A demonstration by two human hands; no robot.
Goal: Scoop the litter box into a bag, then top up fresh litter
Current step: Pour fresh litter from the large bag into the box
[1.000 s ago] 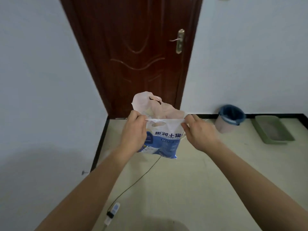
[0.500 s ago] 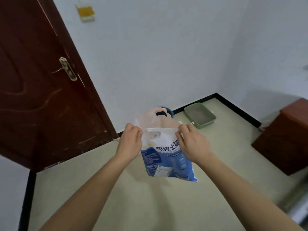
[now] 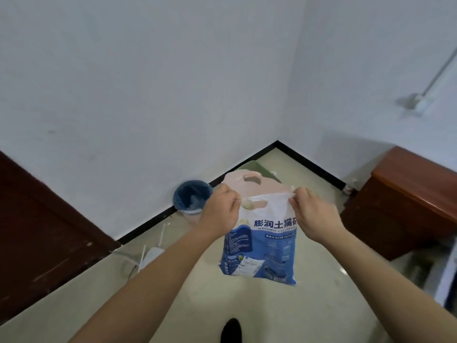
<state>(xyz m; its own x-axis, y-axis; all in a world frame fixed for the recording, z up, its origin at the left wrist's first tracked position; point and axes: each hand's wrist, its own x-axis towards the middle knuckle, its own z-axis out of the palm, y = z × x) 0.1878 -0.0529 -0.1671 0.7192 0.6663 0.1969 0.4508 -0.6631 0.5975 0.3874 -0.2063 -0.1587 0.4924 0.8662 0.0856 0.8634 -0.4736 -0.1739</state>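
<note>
A blue and white litter bag point(image 3: 259, 246) with a cut-out handle hangs in the air in front of me. My left hand point(image 3: 220, 211) pinches the near top edge at its left side. My right hand point(image 3: 314, 214) pinches the same edge at its right side, and the top is pulled apart. The green litter box point(image 3: 254, 167) stands in the room's corner, mostly hidden behind the bag's top flap. A bin with a blue liner point(image 3: 191, 198) stands against the wall to the left of the bag.
A dark wooden door point(image 3: 37, 238) fills the left side. A reddish wooden cabinet point(image 3: 405, 201) stands at the right wall. White cables and a small white object point(image 3: 150, 253) lie on the floor near the door. A dark shoe tip point(image 3: 231, 330) shows at the bottom.
My view has swung to the right, from the door to the corner. Both hands keep hold of the bag's top, and the bin and litter box are now closer.
</note>
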